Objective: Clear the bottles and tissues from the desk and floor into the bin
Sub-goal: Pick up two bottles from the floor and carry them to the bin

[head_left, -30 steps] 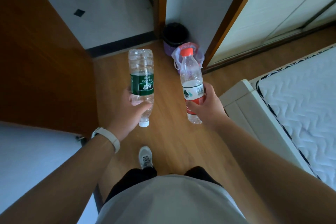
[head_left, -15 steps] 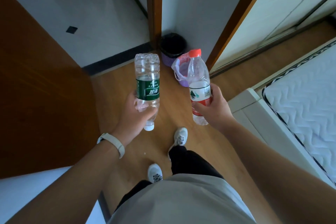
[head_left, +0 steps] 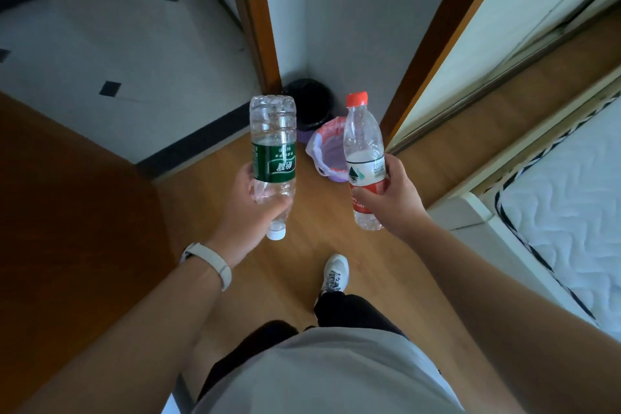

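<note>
Wooden floor (head_left: 268,262) runs ahead of me to a corner where a small purple bin (head_left: 327,158) lined with a white bag stands open, and I place everything else from that bin. Just behind it, tight in the corner, sits a black bin (head_left: 307,101). Left of it a wooden door frame (head_left: 255,27) opens onto pale floor tiles (head_left: 117,44), and well to its right lies the quilted white mattress (head_left: 564,198). My left hand (head_left: 250,208), with a pale wristband (head_left: 211,262) on the wrist, is short of the bin and to its left. Its fingers (head_left: 268,213) are wrapped round the neck end of a clear green-labelled bottle (head_left: 274,158), held upside down with the white cap (head_left: 276,235) towards me and the base pointing on towards the bins. My right hand (head_left: 393,198) is also short of the bin, on its right. Its fingers (head_left: 364,194) are curled round the lower half of a red-labelled bottle (head_left: 364,158), held upright, and its red cap (head_left: 357,98) overlaps the bin's right edge in my view. Both bottles are in the air, neither touching the bin. One white shoe (head_left: 334,272) is planted on the wood on my side of the bin.
</note>
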Demonstrator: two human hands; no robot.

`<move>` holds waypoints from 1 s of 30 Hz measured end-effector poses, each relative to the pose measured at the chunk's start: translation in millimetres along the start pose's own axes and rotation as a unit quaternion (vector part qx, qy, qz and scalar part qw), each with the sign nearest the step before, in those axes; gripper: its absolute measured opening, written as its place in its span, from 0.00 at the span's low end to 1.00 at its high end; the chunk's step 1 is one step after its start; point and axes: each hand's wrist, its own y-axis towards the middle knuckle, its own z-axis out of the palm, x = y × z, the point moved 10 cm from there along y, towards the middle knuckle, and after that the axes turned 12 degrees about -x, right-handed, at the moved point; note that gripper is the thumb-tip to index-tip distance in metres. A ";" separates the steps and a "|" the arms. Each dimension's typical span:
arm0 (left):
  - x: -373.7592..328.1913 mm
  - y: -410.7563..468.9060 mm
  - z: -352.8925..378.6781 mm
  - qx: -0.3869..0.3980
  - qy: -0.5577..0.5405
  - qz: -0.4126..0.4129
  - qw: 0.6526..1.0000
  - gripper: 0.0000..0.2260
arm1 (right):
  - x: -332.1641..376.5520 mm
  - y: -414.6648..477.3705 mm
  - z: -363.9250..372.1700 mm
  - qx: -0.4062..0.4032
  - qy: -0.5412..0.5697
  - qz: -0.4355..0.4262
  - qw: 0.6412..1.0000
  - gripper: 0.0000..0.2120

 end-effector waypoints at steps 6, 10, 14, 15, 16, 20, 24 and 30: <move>-42.7 54.0 39.7 0.018 -0.005 0.023 1.000 0.26 | 6.6 60.9 -34.8 -0.043 -0.002 0.005 0.999 0.31; -50.4 90.7 58.8 0.056 0.010 0.019 0.998 0.27 | 4.6 84.6 -42.1 -0.073 0.006 0.028 0.997 0.32; -48.7 139.7 72.2 0.092 0.035 0.007 0.995 0.26 | -6.5 106.1 -25.8 -0.092 0.010 0.080 0.993 0.30; -49.8 153.9 73.7 0.098 0.040 0.004 0.994 0.25 | -6.1 112.5 -20.1 -0.098 0.009 0.089 0.991 0.29; -51.4 168.6 74.6 0.104 0.042 0.005 0.994 0.25 | -3.0 119.2 -14.2 -0.102 0.009 0.098 0.990 0.29; -60.1 231.7 81.7 0.147 0.054 0.007 0.988 0.24 | 11.7 149.1 7.6 -0.124 -0.007 0.136 0.983 0.30; -70.8 296.6 102.2 0.213 0.073 0.018 0.974 0.26 | 26.3 184.5 28.6 -0.153 -0.019 0.160 0.975 0.28; -59.4 371.9 136.7 0.254 0.095 0.032 0.962 0.27 | 13.5 236.7 60.8 -0.200 0.002 0.195 0.960 0.29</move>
